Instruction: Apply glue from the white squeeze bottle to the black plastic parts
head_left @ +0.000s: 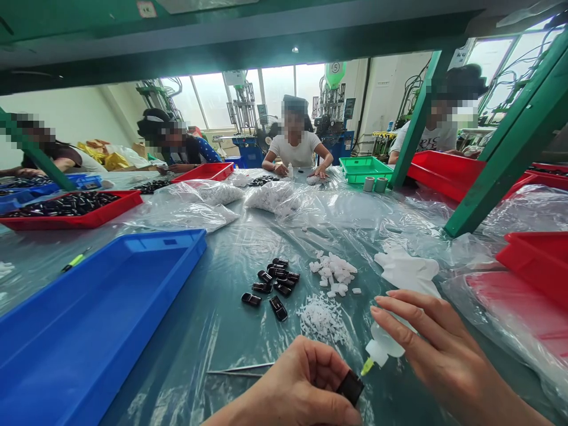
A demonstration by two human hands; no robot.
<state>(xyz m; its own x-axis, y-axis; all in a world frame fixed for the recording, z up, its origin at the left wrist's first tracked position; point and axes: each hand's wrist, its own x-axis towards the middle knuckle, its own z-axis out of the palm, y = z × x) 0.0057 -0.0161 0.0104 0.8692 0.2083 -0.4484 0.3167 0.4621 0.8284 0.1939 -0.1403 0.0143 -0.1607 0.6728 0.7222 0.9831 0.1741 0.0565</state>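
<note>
The left grip (297, 378) pinches a glossy black piece (350, 387) between thumb and fingertips, while the right grip (444, 349) curls its fingers around a white squeeze bottle (384, 342). The bottle's yellow-green nozzle (366, 367) sits just beside the piece, at the lower middle of the head view; whether they touch cannot be told. On the plastic-sheeted table (199, 390), steel tweezers (239, 370) lie beside the left grip. Farther ahead lie a cluster of black pieces (273, 283), white plastic bits (332, 272), a heap of fine white chips (320, 318) and a white glove (408, 266). A blue tray (89, 319) sits left, a red tray (536, 260) right. Across the table, a co-worker (295, 145) rests both hands on it.
</note>
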